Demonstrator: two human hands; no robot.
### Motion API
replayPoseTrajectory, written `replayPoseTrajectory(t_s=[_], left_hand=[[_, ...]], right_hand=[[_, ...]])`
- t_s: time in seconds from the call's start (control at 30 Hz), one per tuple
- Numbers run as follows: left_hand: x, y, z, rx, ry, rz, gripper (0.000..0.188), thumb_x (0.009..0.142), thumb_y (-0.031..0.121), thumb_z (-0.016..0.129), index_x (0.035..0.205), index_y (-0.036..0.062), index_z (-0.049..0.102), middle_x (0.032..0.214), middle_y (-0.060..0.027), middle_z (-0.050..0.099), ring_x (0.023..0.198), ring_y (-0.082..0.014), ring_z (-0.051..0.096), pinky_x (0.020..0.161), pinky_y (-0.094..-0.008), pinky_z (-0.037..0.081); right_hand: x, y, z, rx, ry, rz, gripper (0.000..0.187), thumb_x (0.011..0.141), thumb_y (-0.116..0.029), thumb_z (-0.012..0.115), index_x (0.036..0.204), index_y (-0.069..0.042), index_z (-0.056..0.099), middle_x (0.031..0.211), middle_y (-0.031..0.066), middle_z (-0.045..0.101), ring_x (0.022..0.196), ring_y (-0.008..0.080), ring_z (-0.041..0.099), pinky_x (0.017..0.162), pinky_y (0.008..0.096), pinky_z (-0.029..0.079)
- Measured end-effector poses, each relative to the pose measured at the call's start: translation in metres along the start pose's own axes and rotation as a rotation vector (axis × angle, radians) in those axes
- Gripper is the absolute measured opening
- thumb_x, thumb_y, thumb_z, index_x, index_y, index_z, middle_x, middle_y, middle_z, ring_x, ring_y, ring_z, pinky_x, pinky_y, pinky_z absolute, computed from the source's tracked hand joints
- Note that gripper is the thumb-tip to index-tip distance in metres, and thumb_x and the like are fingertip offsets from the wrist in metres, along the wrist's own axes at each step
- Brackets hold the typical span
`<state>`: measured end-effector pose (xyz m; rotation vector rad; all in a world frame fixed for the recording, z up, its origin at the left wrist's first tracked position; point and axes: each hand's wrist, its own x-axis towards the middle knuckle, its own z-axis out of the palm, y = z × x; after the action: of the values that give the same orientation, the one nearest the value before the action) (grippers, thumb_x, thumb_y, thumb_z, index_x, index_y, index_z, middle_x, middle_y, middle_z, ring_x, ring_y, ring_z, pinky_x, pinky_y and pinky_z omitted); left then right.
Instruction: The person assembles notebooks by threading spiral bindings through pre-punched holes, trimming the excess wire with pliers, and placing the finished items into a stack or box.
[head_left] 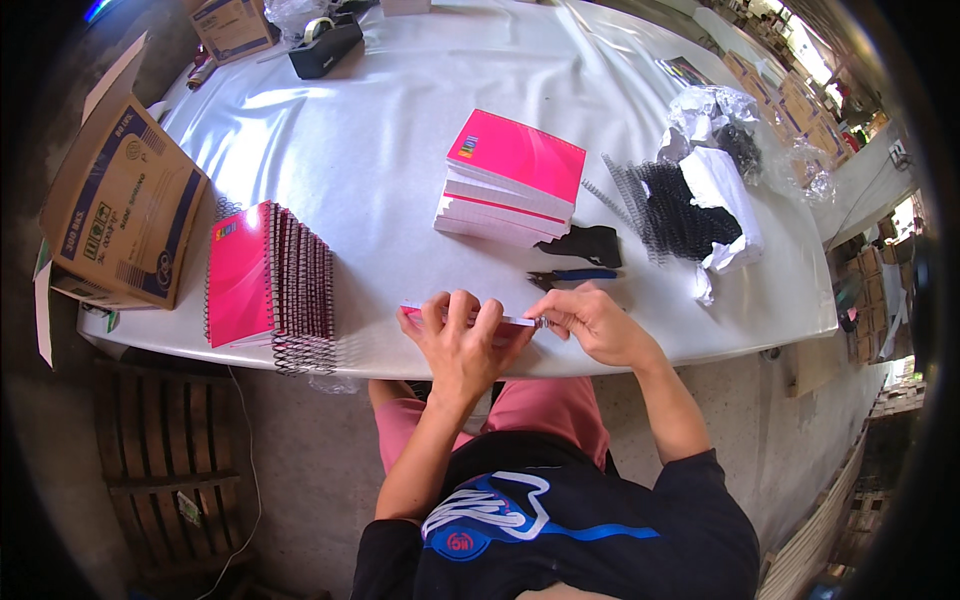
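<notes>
Close to the table's front edge, my left hand (455, 332) grips a pink notebook (516, 321) seen nearly edge-on, fingers over its top. My right hand (597, 322) pinches the end of a spiral coil (543, 322) at the notebook's right end. How far the coil runs through the pages is hidden by my hands. Just beyond my right hand lie blue-handled pliers (578, 274) and a flat black piece (583, 245). A stack of pink-covered notebooks without visible coils (520, 155) stands farther back.
Spiral-bound pink notebooks (240, 280) are piled at left beside an open cardboard box (130, 205). Loose black coils (685, 215) lie at right with crumpled white wrapping (722, 185). At the far left sits a black tape dispenser (328, 48). White sheeting covers the table (390, 150).
</notes>
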<state>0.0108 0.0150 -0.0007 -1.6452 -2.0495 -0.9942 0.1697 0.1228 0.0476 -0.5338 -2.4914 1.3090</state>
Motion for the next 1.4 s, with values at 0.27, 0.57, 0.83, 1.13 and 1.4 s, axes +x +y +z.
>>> replayPoseTrajectory(t_s=[0.27,0.57,0.83,1.13,1.4], left_hand=[[0.002,-0.010,-0.005,0.003,-0.067,0.061,0.042,0.064,0.054,0.071,0.080,0.0185,0.057,0.085,0.0006,0.048,0.089,-0.0203,0.047,0.081,-0.0491,0.028],[-0.014,-0.002,-0.015,-0.048,-0.078,0.015,0.043,0.059,0.049,0.078,0.075,0.0140,0.057,0.083,-0.0031,0.047,0.087,-0.0257,0.043,0.082,-0.0460,0.030],[-0.022,-0.013,-0.023,-0.216,-0.079,0.081,0.044,0.057,0.047,0.080,0.074,0.0121,0.058,0.096,-0.0106,0.043,0.097,-0.0310,0.043,0.085,-0.0459,0.035],[-0.033,-0.024,-0.015,-0.300,0.094,0.202,0.045,0.057,0.046,0.080,0.071,0.0110,0.055,0.106,-0.0126,0.045,0.105,-0.0333,0.040,0.090,-0.0522,0.036],[-0.005,-0.015,-0.016,-0.321,-0.151,0.107,0.048,0.060,0.044,0.080,0.072,0.0051,0.054,0.117,-0.0185,0.045,0.112,-0.0390,0.037,0.096,-0.0500,0.031]], right_hand=[[-0.011,-0.026,0.005,-0.146,0.232,-0.045,0.034,0.081,-0.012,0.066,0.112,-0.007,0.054,0.086,0.0111,0.054,0.067,0.0224,0.057,0.061,0.0362,0.046],[-0.014,-0.033,-0.005,0.052,-0.001,0.379,0.034,0.082,0.004,0.051,0.113,-0.008,0.059,0.100,0.0128,0.062,0.086,0.0249,0.063,0.072,0.0345,0.049],[0.013,0.068,-0.048,-0.662,0.227,0.185,0.045,0.074,-0.013,0.060,0.119,-0.012,0.056,0.118,0.0114,0.057,0.115,0.0290,0.049,0.097,0.0386,0.041],[0.005,0.093,-0.048,-0.727,0.438,0.154,0.040,0.074,-0.008,0.058,0.114,-0.008,0.060,0.112,0.0172,0.061,0.098,0.0312,0.062,0.084,0.0377,0.051],[-0.022,0.026,-0.013,0.898,0.402,-0.377,0.032,0.089,-0.024,0.054,0.091,0.006,0.066,0.092,0.0223,0.066,0.091,0.0349,0.066,0.078,0.0431,0.055]])
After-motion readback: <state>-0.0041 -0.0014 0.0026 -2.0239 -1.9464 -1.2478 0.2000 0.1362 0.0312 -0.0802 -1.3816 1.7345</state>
